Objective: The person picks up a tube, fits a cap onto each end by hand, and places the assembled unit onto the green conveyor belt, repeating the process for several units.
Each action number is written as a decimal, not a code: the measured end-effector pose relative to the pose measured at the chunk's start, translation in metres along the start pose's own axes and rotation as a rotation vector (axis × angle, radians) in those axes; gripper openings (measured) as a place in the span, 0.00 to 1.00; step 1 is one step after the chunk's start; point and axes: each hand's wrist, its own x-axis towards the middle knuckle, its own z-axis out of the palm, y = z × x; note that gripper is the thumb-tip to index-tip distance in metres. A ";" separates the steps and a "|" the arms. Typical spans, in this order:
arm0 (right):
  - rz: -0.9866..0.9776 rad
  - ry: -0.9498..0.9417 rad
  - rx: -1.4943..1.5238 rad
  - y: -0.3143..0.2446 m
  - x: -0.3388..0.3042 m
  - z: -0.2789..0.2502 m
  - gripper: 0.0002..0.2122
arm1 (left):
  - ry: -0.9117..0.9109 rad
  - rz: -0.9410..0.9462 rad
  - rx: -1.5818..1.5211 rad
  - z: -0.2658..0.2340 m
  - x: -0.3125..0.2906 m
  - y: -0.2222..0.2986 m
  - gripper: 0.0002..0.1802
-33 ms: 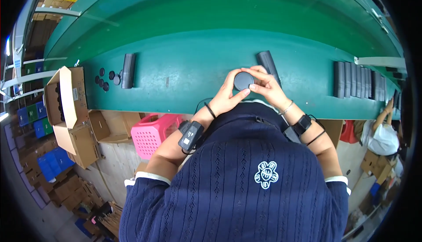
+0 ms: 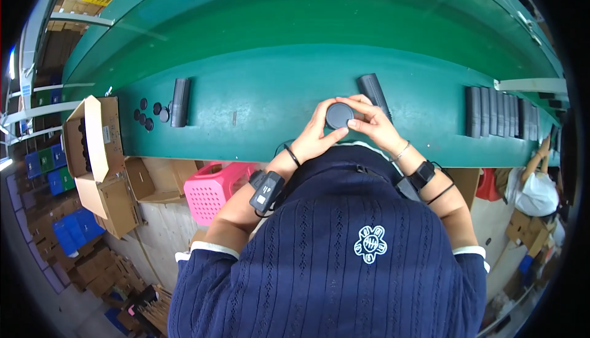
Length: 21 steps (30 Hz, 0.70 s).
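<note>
Between my two hands, near the table's front edge, is a round black cap, its flat face turned up. Whether it sits on a longer piece cannot be seen. My left hand curls round its left side, with the thumb at its lower edge. On the other side my right hand holds it too, thumb on the lower right rim and fingers over the far edge. Just beyond my right hand lies a ribbed black cylinder, partly hidden by the fingers.
Farther left on the green table are a second black cylinder and several small black caps. A row of black cylinders stands at the right. An open cardboard box and pink stool are left; a co-worker is far right.
</note>
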 end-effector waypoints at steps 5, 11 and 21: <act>-0.281 0.042 -0.639 -0.015 0.000 0.008 0.35 | 0.013 0.051 0.199 -0.008 0.011 0.005 0.41; -0.300 0.135 -0.776 -0.010 0.000 0.011 0.33 | 0.155 0.023 0.207 0.005 0.005 0.001 0.37; -0.158 -0.011 -0.457 -0.008 -0.010 0.000 0.40 | 0.113 0.023 0.042 -0.012 0.007 0.023 0.37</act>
